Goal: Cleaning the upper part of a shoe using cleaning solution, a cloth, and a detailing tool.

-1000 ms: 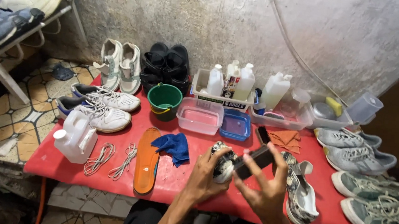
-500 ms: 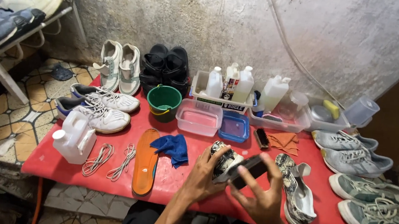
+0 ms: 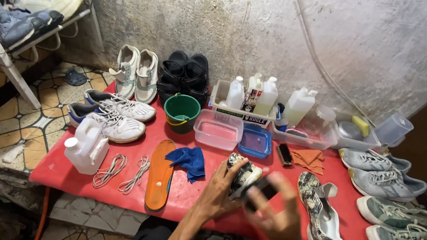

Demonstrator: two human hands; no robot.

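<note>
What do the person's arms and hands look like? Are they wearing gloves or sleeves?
No gloves and no sleeves show: the left hand and its forearm are bare, with no watch or ring to be seen. The right hand is also bare, but blurred, so small details on it cannot be told.

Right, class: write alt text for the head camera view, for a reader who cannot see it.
A person's left hand holds a patterned shoe over a red table while the blurred right hand works a dark brush on it. Shoes, bottles and tubs surround them.
</note>
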